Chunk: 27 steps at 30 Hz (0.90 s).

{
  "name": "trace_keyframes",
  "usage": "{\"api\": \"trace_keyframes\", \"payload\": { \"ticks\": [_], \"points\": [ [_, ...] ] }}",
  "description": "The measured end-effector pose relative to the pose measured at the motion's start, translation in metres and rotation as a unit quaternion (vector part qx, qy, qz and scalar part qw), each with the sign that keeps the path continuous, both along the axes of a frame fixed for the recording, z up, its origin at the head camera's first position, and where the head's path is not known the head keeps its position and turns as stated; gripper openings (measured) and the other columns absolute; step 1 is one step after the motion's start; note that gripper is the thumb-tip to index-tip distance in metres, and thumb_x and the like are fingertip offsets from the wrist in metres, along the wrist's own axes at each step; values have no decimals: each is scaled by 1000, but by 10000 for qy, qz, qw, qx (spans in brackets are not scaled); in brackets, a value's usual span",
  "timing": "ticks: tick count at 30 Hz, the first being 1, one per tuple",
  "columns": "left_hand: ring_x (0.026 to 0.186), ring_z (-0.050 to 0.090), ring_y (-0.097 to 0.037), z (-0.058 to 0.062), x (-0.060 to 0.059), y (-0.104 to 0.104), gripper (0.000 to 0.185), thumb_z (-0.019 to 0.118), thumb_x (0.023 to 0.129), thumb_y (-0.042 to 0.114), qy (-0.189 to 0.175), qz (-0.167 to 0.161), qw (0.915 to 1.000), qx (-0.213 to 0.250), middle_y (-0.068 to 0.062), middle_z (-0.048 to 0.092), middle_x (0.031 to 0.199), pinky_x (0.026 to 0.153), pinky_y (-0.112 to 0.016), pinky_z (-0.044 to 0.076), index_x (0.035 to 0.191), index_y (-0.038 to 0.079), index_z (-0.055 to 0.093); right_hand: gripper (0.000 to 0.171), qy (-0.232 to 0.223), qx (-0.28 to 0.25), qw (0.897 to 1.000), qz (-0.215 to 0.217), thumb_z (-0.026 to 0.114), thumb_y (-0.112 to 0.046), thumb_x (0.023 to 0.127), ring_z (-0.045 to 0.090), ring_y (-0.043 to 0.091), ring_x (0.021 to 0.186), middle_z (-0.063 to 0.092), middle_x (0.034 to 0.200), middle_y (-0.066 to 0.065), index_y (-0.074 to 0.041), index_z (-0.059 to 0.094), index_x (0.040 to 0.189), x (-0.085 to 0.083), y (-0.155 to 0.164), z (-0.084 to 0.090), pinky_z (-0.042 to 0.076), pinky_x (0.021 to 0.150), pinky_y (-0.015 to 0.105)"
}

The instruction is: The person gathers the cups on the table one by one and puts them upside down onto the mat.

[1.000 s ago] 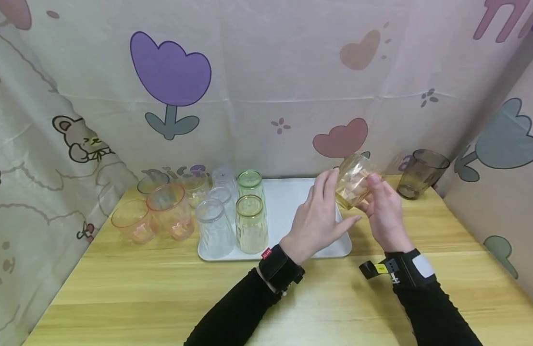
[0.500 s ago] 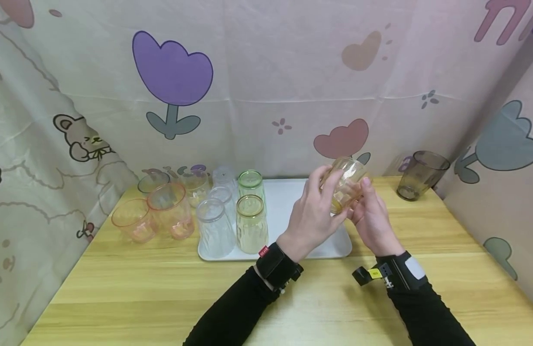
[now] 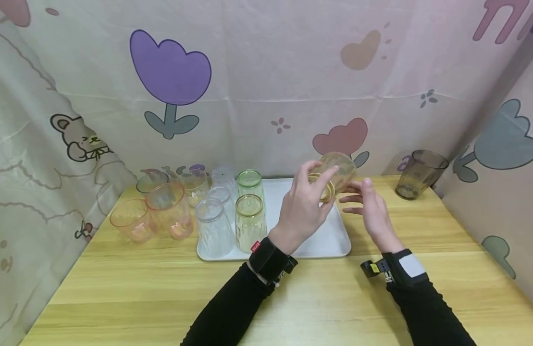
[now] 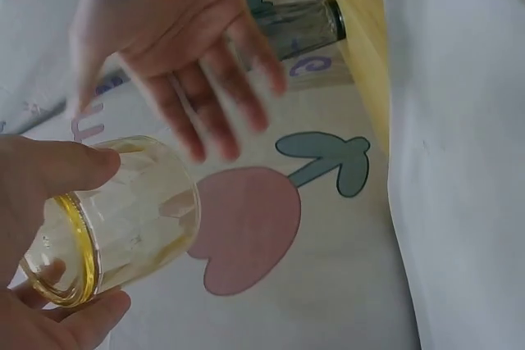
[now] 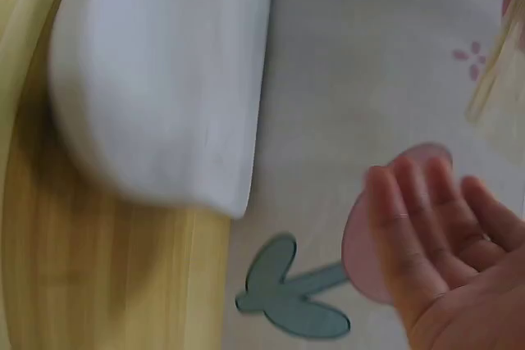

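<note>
My left hand [image 3: 320, 181] grips a yellow-tinted ribbed glass [image 3: 337, 174] in the air over the right part of the white tray [image 3: 322, 240]. The glass lies tilted, its gold-rimmed mouth facing me. In the left wrist view the thumb and fingers of my left hand [image 4: 49, 227] wrap the glass [image 4: 123, 215] near its rim. My right hand [image 3: 356, 196] hovers just right of the glass, fingers straight and spread, touching nothing. The same right hand [image 4: 184, 63] shows open, and the right wrist view shows its bare palm [image 5: 447, 231] with the glass's edge [image 5: 502, 71] above.
Several upturned glasses stand on the tray's left side: clear ones [image 3: 214, 226], a green one [image 3: 250, 183] and a yellow one [image 3: 250, 222]. Pink glasses [image 3: 171, 209] stand upright on the wooden table [image 3: 162, 298] left of the tray. A dark grey glass [image 3: 419, 174] stands at the back right.
Both hands held the glass earlier. The right hand has let go and opened. The left hand has carried the glass a little left and turned its mouth towards me.
</note>
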<state>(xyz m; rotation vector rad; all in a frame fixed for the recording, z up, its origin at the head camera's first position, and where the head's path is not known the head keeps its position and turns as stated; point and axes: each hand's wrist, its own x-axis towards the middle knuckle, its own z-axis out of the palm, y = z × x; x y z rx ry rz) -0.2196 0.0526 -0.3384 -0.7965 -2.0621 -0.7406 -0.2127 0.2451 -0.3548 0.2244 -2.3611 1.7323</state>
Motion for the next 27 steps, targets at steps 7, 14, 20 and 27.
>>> {"api": "trace_keyframes", "payload": {
  "ticks": [7, 14, 20, 27],
  "points": [
    [122, 59, -31, -1, -6, 1, 77, 88, 82, 19, -258, 462, 9983, 253, -17, 53, 139, 86, -36, 60, 145, 0, 46, 56, -1275, 2504, 9593, 268, 47, -35, 110, 62, 43, 117, 60, 136, 30, 8, 49, 146, -10, 13, -15, 56, 93, 52],
    [123, 53, -34, 4, -23, 8, 74, 85, 85, 22, -870, 1296, 9868, 424, -15, 52, 141, 99, -39, 50, 147, 5, 48, 46, -1093, 3128, 9424, 446, 57, -15, 104, 67, 41, 106, 63, 127, 34, 15, 52, 138, -17, 13, -27, 58, 87, 51],
    [130, 45, -35, -4, -45, 9, 79, 82, 87, 18, -1764, 1760, 9669, 550, -12, 47, 148, 107, -44, 43, 155, 13, 43, 46, -1054, 3485, 9306, 374, 65, -4, 95, 65, 44, 111, 67, 120, 32, 17, 54, 135, -18, 11, -30, 54, 94, 56],
    [140, 32, -36, -18, -64, 8, 82, 75, 87, 4, -2626, 1985, 9424, 596, -13, 38, 155, 112, -49, 33, 159, 16, 37, 43, -1178, 3708, 9209, 256, 64, 2, 92, 66, 42, 109, 69, 116, 30, 17, 58, 132, -19, 6, -37, 53, 97, 57]
  ]
}}
